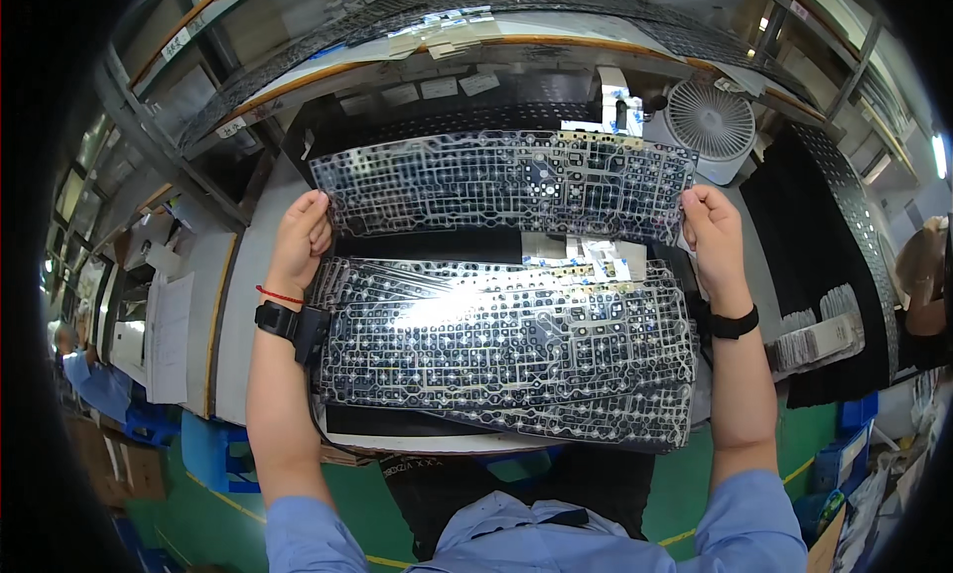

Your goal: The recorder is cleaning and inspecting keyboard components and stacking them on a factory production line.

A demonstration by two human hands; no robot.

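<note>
My left hand (301, 240) pinches the left end of a clear keyboard membrane sheet (447, 188), and my right hand (713, 238) pinches its right end. The sheet is stretched between them, raised and slightly bowed, with grey circuit traces and rows of dots. A tail with silvery, blue-marked tape sticks up from its far edge, right of the middle. Nearer me, a stack of similar keyboard membrane sheets (496, 360) lies fanned unevenly on the table, with a bright glare on top. A taped tail (596, 257) shows at the stack's far edge.
A white fan (710, 122) stands beyond my right hand. A shelf (556, 43) with more sheets spans the back. Black perforated material (829, 206) lies at right, near a bundle of pale strips (819, 340). A blue stool (213, 454) stands at lower left.
</note>
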